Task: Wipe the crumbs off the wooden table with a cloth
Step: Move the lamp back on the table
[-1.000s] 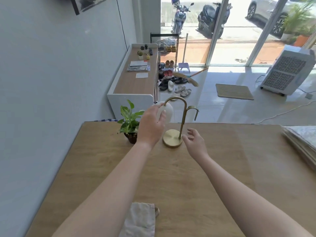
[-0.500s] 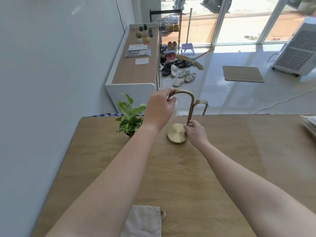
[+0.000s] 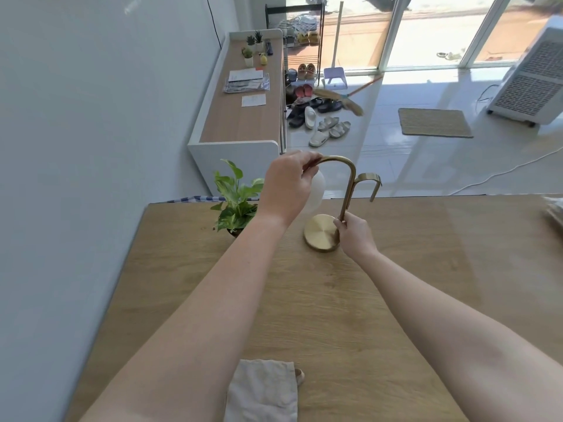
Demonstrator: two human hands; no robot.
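Note:
A beige cloth (image 3: 263,391) lies crumpled on the wooden table (image 3: 335,315) at its near edge, between my forearms. A brass lamp (image 3: 323,236) with a round base, curved stem and white globe stands near the table's far edge. My left hand (image 3: 288,185) grips the top of the curved stem beside the globe. My right hand (image 3: 355,236) holds the lower stem just above the base. No crumbs are visible to me on the wood.
A small potted plant (image 3: 236,199) stands left of the lamp at the far edge. A stack of papers (image 3: 554,211) lies at the right edge. A grey wall runs along the left side. Beyond the table are a low cabinet (image 3: 243,117), shoes and a cooler.
My left hand shifted from the globe to the top of the stem. My right hand closed on the lower stem. The view tilted down a little.

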